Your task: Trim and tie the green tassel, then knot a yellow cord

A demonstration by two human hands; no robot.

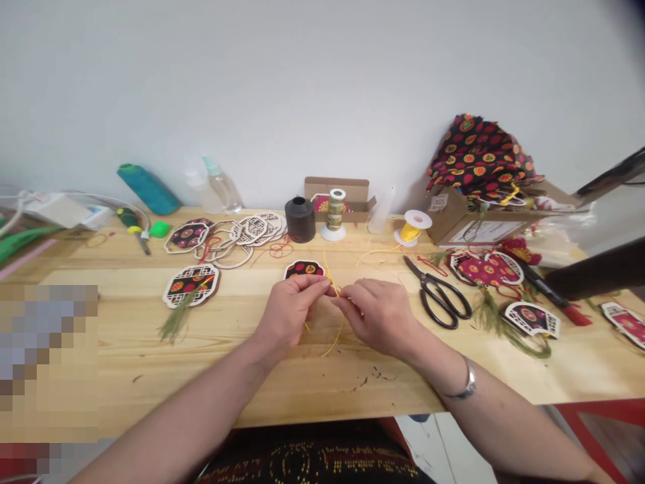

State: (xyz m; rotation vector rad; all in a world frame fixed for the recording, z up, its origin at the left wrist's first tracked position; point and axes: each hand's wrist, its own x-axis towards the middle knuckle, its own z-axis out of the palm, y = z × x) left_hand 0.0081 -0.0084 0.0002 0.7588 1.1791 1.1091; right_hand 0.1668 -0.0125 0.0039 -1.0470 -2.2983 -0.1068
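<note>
Both hands meet over the middle of the wooden table, pinching a thin yellow cord (330, 348). My left hand (295, 302) has thumb and forefinger closed on it, and one strand hangs below those fingers. Close beside it, my right hand (379, 312) is also closed in a pinch on the cord; a silver bracelet (468, 380) circles that wrist. One cord end sticks up between the hands. Just behind my left fingers lies a patterned ornament (305, 268) with a white frame, partly covered by the hand. Whether the cord is knotted there is too small to tell.
Black-handled scissors (443, 302) lie right of my right hand. Behind stand a yellow cord spool (414, 227), a gold thread spool (336, 212) and a black thread cone (300, 220). A tasselled ornament (190, 288) lies left. A cardboard box (453, 218) holds patterned fabric.
</note>
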